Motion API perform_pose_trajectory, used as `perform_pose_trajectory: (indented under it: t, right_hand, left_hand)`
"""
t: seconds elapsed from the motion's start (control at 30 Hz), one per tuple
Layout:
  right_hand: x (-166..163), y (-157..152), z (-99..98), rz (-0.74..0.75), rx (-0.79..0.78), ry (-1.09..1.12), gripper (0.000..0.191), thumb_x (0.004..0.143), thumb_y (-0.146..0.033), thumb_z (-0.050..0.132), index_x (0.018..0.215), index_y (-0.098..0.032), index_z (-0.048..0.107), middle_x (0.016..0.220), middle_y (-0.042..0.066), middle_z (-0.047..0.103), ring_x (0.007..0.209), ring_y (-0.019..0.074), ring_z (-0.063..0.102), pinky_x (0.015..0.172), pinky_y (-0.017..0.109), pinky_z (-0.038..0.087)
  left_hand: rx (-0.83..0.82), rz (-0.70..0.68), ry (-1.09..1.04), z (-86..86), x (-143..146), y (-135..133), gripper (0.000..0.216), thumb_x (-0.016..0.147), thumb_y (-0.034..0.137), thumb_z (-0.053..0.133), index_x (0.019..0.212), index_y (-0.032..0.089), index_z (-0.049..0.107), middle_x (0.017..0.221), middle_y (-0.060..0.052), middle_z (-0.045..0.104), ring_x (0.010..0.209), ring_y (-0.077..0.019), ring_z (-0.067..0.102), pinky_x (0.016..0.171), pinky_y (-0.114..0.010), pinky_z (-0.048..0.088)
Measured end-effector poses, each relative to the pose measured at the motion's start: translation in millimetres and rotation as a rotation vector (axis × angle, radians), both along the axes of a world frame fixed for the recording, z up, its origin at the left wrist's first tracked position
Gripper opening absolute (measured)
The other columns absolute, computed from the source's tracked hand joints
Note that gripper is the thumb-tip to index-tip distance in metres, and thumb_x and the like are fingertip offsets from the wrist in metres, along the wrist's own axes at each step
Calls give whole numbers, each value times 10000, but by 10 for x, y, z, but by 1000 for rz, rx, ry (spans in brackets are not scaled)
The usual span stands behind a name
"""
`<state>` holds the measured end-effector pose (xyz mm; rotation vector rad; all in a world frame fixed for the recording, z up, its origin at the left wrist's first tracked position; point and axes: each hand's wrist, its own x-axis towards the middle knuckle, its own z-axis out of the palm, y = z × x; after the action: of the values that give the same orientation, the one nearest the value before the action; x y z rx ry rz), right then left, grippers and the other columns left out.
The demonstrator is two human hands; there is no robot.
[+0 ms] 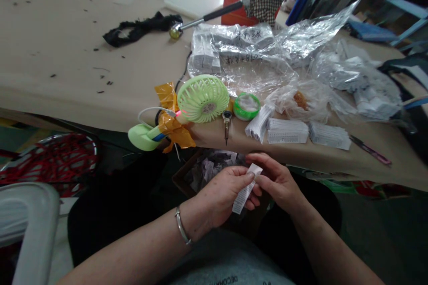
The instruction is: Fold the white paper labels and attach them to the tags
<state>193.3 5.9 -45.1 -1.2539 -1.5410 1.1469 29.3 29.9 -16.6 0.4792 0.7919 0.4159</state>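
Note:
My left hand (227, 189) pinches a narrow white printed label (245, 193) between thumb and fingers, over my lap. Whether it is one label or a thin stack, I cannot tell. From the other side my right hand (279, 185) closes on the same label, its thumb tip at the upper edge and its fingers partly hidden behind. Below both hands sits a box (183, 182) with many loose labels and paper scraps (209, 167). On the table edge above lie label stacks (287, 131), another stack (329, 135) and a fanned bundle (260, 124).
A green fan (203, 98) is taped to the table edge, beside a pointed tool (226, 127) and a green tape roll (246, 106). A slim pink-black cutter (371, 150) lies right. Behind are plastic-wrapped label bundles (205, 55), a hammer-like tool (207, 18) and black cloth (140, 29).

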Motion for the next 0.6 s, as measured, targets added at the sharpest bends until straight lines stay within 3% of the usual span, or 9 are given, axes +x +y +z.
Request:
perform_pose_trajectory:
  t: [0.13,0.3,0.43,0.53,0.6]
  right_hand:
    - [-62,-48,139,-92,293,-410,362,859,-290,568,1211,-207,572,1214,111,576,1132,235,558,964,388,476]
    - [-119,-53,148,-91,329,-483,349,877,-278,536,1218,-211,567,1192,111,598,1116,243,566,946,405,485]
    - [-165,-23,74,-178,128,-176,319,872,-283,548,1187,-229,559,1068,64,653,959,192,632,844,332,521]
    - [-234,30,16,-203,-111,178,163,847,-316,594,972,-214,612,795,-4,648,659,115,604,615,231,508]
    - [-294,70,-10,-213,-221,342,141,812,-327,639,863,-197,616,698,-29,608,561,85,540,533,203,462]
  left_hand:
    - [29,64,26,-8,-11,18,158,807,280,608,795,123,619,623,-28,613,485,-94,565,473,-196,422]
    - [47,97,46,-27,-32,16,170,809,294,605,804,125,614,639,-29,614,490,-92,560,466,-188,416]
    - [111,111,41,-36,-81,13,202,825,316,579,789,119,605,665,-27,597,523,-90,557,487,-189,425]
    - [162,123,77,-31,-118,11,217,831,333,566,809,122,612,676,-24,593,542,-88,552,503,-190,422]
    - [193,132,109,-19,-134,10,218,834,327,552,783,124,612,664,-17,586,536,-82,539,507,-189,413]
